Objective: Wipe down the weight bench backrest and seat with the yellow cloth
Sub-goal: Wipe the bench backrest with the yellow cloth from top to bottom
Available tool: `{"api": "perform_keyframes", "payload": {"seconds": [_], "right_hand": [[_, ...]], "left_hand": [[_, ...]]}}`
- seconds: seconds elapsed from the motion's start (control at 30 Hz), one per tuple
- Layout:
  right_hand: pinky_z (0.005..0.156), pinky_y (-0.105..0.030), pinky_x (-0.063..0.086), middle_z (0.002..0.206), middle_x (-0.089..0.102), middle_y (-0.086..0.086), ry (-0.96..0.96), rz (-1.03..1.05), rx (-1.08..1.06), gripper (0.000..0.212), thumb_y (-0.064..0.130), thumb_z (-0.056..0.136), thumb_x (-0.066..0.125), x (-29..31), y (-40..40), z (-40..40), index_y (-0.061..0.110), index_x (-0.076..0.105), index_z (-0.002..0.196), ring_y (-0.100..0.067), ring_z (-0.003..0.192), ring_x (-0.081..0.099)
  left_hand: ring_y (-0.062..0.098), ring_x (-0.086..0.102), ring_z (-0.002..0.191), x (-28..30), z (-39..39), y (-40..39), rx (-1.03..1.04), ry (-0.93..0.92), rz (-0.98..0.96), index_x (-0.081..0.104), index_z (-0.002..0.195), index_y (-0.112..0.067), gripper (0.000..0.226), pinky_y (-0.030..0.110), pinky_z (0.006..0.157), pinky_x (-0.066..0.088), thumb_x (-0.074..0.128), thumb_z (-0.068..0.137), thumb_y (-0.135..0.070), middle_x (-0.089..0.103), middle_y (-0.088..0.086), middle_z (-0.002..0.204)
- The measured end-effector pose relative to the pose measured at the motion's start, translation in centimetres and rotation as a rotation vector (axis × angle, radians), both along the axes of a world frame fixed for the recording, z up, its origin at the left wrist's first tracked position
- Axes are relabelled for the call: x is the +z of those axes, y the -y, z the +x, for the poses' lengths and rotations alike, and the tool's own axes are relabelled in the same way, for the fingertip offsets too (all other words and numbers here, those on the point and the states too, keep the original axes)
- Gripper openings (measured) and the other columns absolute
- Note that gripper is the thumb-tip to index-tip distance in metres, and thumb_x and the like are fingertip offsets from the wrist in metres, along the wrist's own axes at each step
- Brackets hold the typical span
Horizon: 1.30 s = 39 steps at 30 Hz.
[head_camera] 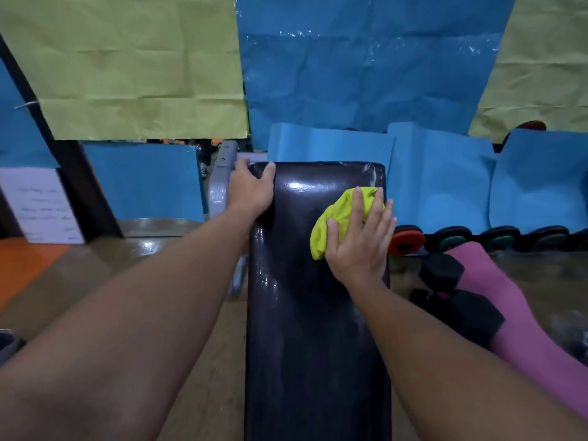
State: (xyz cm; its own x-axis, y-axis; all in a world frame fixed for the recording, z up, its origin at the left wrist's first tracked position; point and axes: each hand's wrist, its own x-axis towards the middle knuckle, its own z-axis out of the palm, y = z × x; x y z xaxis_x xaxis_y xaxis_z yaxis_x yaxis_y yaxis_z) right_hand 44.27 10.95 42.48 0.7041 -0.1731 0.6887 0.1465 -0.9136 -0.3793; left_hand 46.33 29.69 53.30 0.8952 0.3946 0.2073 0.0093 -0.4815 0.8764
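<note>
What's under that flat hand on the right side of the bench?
The right hand presses a bunched yellow cloth onto the black bench pad. The cloth's middle and the pad beneath it are covered, so their condition can't be seen.

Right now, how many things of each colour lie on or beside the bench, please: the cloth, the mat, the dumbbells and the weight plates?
Yellow: 1, the cloth
Pink: 1, the mat
Black: 2, the dumbbells
Red: 1, a plate
Dark with green centre: 2 plates
Total: 7
</note>
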Motion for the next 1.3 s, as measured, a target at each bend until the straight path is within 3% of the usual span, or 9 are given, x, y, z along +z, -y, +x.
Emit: {"api": "perform_keyframes", "payload": {"seconds": [0.1,0.2,0.27,0.43,0.53,0.6,0.7,0.9,1.3], "right_hand": [[0.119,-0.065,0.028,0.165,0.027,-0.023,0.049,0.000,-0.008,0.069,0.056,0.101,0.038,0.1,0.6,0.4,0.016,0.037,0.157,-0.049,0.150,0.027],[0.116,-0.064,0.032,0.163,0.031,-0.024,0.073,0.028,-0.049,0.065,0.054,0.099,0.040,1.7,0.1,1.8,0.015,0.044,0.151,-0.049,0.147,0.032],[0.115,-0.063,0.032,0.162,0.032,-0.025,0.081,0.015,-0.052,0.064,0.054,0.099,0.040,2.3,-0.3,2.2,0.013,0.047,0.148,-0.049,0.147,0.033],[0.117,-0.068,0.028,0.165,0.025,-0.027,0.126,0.027,-0.008,0.057,0.051,0.097,0.045,3.2,0.1,3.0,0.009,0.056,0.135,-0.050,0.150,0.027],[0.120,-0.070,0.017,0.168,0.020,-0.025,0.148,-0.016,-0.026,0.043,0.046,0.096,0.049,5.5,-0.4,4.2,0.011,0.061,0.117,-0.048,0.154,0.021],[0.119,-0.069,0.019,0.166,0.026,-0.023,0.169,-0.057,-0.030,0.045,0.042,0.099,0.047,5.6,-1.2,4.2,0.010,0.062,0.126,-0.047,0.151,0.028],[0.120,-0.065,0.026,0.161,0.037,-0.021,0.162,-0.086,0.005,0.055,0.036,0.101,0.038,4.3,-1.3,3.6,0.009,0.052,0.146,-0.043,0.146,0.037],[0.119,-0.064,0.028,0.149,0.050,-0.020,0.144,-0.023,0.023,0.055,0.026,0.093,0.036,6.1,-0.8,4.5,0.010,0.053,0.144,-0.044,0.140,0.042],[0.122,-0.066,0.018,0.165,0.030,-0.020,0.041,-0.126,-0.022,0.065,0.044,0.098,0.033,6.1,-1.3,4.2,0.010,0.042,0.154,-0.046,0.153,0.024]], "left_hand": [[0.031,0.047,0.141,-2.3,0.2,0.4,0.000,-0.053,-0.191,0.042,0.154,-0.017,0.076,0.042,0.120,0.035,0.048,0.099,-0.069,0.053,0.008,0.151],[0.024,0.057,0.121,-3.8,0.2,0.5,0.041,-0.020,-0.281,0.062,0.121,-0.023,0.059,0.039,0.113,0.042,0.051,0.094,-0.074,0.065,-0.003,0.118],[0.022,0.057,0.114,-3.8,0.2,0.5,0.051,-0.022,-0.284,0.061,0.106,-0.028,0.049,0.035,0.106,0.042,0.052,0.094,-0.075,0.061,-0.009,0.104],[0.028,0.055,0.133,-4.0,0.3,0.4,0.065,-0.066,-0.346,0.060,0.141,-0.015,0.091,0.043,0.119,0.039,0.052,0.084,-0.086,0.062,0.004,0.142],[0.028,0.059,0.121,-4.1,0.6,0.3,0.058,-0.095,-0.377,0.066,0.123,-0.014,0.083,0.043,0.116,0.042,0.052,0.084,-0.086,0.066,0.003,0.126],[0.027,0.057,0.113,-4.1,0.6,0.4,0.056,-0.095,-0.369,0.063,0.109,-0.020,0.067,0.040,0.111,0.043,0.050,0.089,-0.083,0.063,0.001,0.115],[0.026,0.053,0.112,-3.8,0.2,0.6,0.051,-0.095,-0.325,0.066,0.124,-0.017,0.074,0.036,0.104,0.039,0.038,0.096,-0.079,0.058,0.002,0.114],[0.031,0.047,0.140,-4.0,0.3,0.3,0.044,-0.077,-0.327,0.056,0.146,-0.009,0.084,0.037,0.113,0.033,0.026,0.101,-0.074,0.054,0.011,0.149],[0.033,0.048,0.140,-4.9,1.2,-0.3,0.033,-0.133,-0.349,0.058,0.144,-0.012,0.093,0.043,0.120,0.033,0.022,0.096,-0.083,0.054,0.011,0.151]]}}
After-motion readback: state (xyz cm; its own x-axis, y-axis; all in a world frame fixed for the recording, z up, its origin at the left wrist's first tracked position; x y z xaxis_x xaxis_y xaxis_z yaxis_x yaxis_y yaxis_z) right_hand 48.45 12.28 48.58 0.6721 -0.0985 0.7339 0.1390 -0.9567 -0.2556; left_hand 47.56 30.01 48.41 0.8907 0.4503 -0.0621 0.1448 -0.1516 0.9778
